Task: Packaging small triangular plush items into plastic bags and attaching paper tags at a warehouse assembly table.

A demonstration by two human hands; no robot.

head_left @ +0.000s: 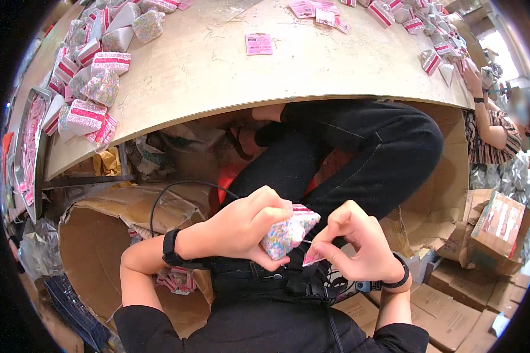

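Observation:
My left hand is closed around a toy cake slice, wedge-shaped, with a speckled pastel face and a pink-and-white layered side. It is held above my lap. Just to the right, my right hand pinches at a small pink tag beside the slice. A thin pale string or loop seems to run between the tag and the slice, though its ends are hidden by my fingers. More cake slices like this one lie piled on the left of the table.
A metal tray of pink tags stands at the far left. Pink cards and another pile of slices lie on the table. An open cardboard box sits at my left, stacked cartons at lower right. A co-worker is at right.

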